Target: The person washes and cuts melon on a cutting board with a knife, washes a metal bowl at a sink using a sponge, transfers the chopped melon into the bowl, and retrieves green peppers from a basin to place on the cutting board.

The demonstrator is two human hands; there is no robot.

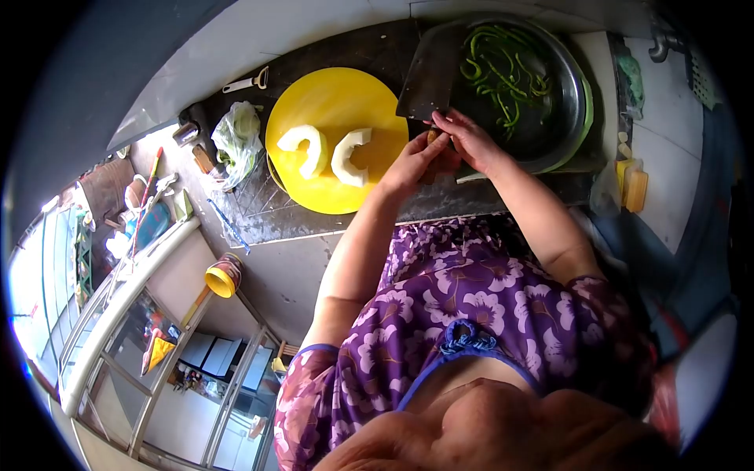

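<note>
Left hand and right hand meet at the base of a cleaver, its broad, flat, dark metal blade tilted up beside the basin. Fingers of both hands bunch close together; shadow and overlap are heavy there, so I cannot tell what each one pinches. To the left, a smooth yellow round board on the dark, dull-surfaced counter; on it, two pale, thick, C-shaped pieces, apart, wet-looking. To the right, a wide, shallow metal basin with slender, curling green strips. Beyond the board, a white-handled peeler; nearer its left edge, a crinkled translucent plastic bag.
</note>
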